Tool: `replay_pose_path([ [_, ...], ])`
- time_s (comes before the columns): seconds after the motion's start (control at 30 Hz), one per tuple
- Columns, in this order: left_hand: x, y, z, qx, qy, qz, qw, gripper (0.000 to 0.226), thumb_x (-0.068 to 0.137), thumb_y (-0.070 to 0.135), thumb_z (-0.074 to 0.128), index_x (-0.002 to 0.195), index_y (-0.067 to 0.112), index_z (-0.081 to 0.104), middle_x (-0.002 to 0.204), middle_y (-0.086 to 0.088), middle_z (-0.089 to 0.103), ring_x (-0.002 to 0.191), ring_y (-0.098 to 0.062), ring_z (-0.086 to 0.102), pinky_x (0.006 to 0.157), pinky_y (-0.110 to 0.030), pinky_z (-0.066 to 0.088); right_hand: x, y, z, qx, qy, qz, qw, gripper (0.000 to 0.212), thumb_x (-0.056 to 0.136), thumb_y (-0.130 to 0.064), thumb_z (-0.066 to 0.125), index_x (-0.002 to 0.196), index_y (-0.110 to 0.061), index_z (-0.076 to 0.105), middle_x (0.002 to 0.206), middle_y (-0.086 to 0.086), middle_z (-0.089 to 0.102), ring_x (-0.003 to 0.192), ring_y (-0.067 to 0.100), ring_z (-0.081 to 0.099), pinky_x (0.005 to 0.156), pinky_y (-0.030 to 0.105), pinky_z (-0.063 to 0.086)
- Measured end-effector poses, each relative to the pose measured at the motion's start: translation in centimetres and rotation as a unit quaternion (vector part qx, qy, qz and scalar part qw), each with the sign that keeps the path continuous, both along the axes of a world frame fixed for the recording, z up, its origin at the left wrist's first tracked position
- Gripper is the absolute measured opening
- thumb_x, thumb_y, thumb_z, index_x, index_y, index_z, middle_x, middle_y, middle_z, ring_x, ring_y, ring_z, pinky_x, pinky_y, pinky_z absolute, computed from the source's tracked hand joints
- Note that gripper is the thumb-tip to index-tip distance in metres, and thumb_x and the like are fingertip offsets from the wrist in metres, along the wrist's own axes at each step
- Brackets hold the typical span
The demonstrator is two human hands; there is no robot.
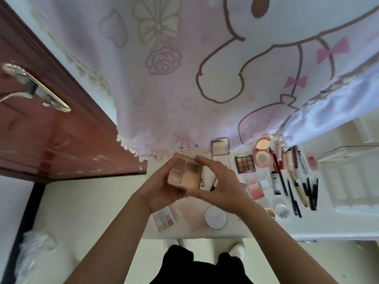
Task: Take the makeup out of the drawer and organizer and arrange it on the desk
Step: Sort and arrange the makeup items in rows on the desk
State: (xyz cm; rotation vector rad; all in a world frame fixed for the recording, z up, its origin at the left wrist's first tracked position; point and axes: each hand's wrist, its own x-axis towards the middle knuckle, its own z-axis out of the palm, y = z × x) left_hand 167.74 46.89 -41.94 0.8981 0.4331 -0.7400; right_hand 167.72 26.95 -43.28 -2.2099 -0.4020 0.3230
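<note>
White table [266,228] below a pink cartoon-print curtain [184,78] carries makeup already laid out, mostly to the right of the open four-pan beige eyeshadow palette [185,174], which is held above the table's left part. Left hand [162,187] and right hand [217,181] pinch that palette between them, fingers [205,159] curled over its far edge and thumbs under its near edge. Judged next: setting it down; bare table lies just left of the palette, nearer the left hand.
</note>
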Motion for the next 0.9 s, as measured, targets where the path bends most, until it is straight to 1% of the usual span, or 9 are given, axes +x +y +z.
replay_pose_path([
  [0.13,-0.9,-0.6,2.4,-0.046,-0.032,0.003,0.998,0.090,0.072,0.070,0.068,0.137,0.009,0.055,0.130,-0.017,0.060,0.108,-0.027,0.061,0.079,-0.033,0.054,-0.5,0.1,2.6,-0.014,-0.069,0.033,0.997,0.090,0.072,-0.063,0.074,0.147,-0.029,0.038,0.145,-0.012,0.046,0.133,0.003,0.038,0.112,0.024,0.029],
  [0.27,-1.8,-1.5,3.5,-0.001,-0.054,-0.007,0.999,0.085,0.085,0.075,0.042,0.141,0.011,0.051,0.145,-0.022,0.047,0.135,-0.037,0.045,0.105,-0.045,0.043,-0.9,0.3,4.1,-0.088,-0.118,0.052,0.988,0.099,0.071,-0.074,0.067,0.151,-0.027,0.032,0.143,-0.008,0.040,0.131,0.008,0.033,0.112,0.026,0.025],
  [0.33,-2.1,-1.7,3.8,0.016,-0.059,-0.008,0.998,0.078,0.090,0.071,0.034,0.138,0.012,0.054,0.133,-0.018,0.059,0.118,-0.029,0.061,0.084,-0.036,0.055,-0.9,0.2,4.6,-0.101,-0.128,0.055,0.985,0.097,0.071,-0.075,0.066,0.150,-0.028,0.034,0.139,-0.009,0.043,0.128,0.010,0.036,0.112,0.028,0.029],
  [0.4,-2.4,-2.0,4.0,0.021,-0.069,-0.011,0.997,0.072,0.093,0.064,0.035,0.135,0.011,0.057,0.113,-0.011,0.066,0.088,-0.017,0.068,0.062,-0.026,0.053,-1.1,0.1,4.8,-0.086,-0.130,0.050,0.987,0.092,0.070,-0.072,0.070,0.145,-0.029,0.038,0.136,-0.011,0.045,0.125,0.010,0.040,0.110,0.027,0.032],
  [0.47,-2.6,-2.1,3.8,0.022,-0.078,-0.013,0.997,0.066,0.096,0.059,0.036,0.136,0.010,0.056,0.106,-0.008,0.065,0.079,-0.013,0.067,0.058,-0.024,0.052,-1.4,0.0,4.7,-0.070,-0.131,0.043,0.988,0.089,0.070,-0.070,0.073,0.142,-0.030,0.041,0.135,-0.012,0.046,0.124,0.008,0.041,0.107,0.022,0.031],
  [0.53,-2.8,-2.3,4.0,0.029,-0.087,-0.015,0.996,0.065,0.097,0.058,0.036,0.137,0.011,0.055,0.113,-0.009,0.064,0.089,-0.015,0.066,0.064,-0.026,0.054,-1.8,-0.2,4.8,-0.058,-0.132,0.039,0.989,0.086,0.071,-0.067,0.074,0.142,-0.032,0.041,0.136,-0.013,0.046,0.125,0.005,0.041,0.106,0.018,0.028],
  [0.67,-3.0,-1.7,4.0,0.001,-0.071,-0.009,0.997,0.078,0.087,0.066,0.055,0.141,0.010,0.050,0.136,-0.022,0.050,0.120,-0.031,0.049,0.100,-0.043,0.043,-2.5,-1.0,5.2,-0.004,-0.138,0.030,0.990,0.071,0.076,-0.058,0.071,0.139,-0.028,0.053,0.134,-0.013,0.055,0.123,0.003,0.047,0.106,0.023,0.039],
  [0.8,-2.8,-0.8,3.7,-0.045,-0.045,0.002,0.998,0.095,0.070,0.069,0.072,0.134,0.002,0.053,0.108,-0.019,0.058,0.089,-0.028,0.056,0.078,-0.039,0.046,-2.1,-1.9,5.5,0.079,-0.086,-0.022,0.993,0.037,0.094,-0.047,0.057,0.125,-0.029,0.067,0.117,-0.017,0.068,0.110,0.000,0.058,0.090,0.022,0.049],
  [0.9,-2.9,-0.6,3.4,-0.080,-0.032,-0.029,0.996,0.097,0.073,0.069,0.070,0.135,-0.003,0.051,0.108,-0.022,0.061,0.090,-0.031,0.058,0.081,-0.041,0.047,-1.4,-2.2,5.6,0.122,-0.067,-0.092,0.986,0.027,0.100,-0.040,0.053,0.117,-0.027,0.069,0.097,-0.016,0.073,0.087,0.003,0.066,0.071,0.019,0.053],
])
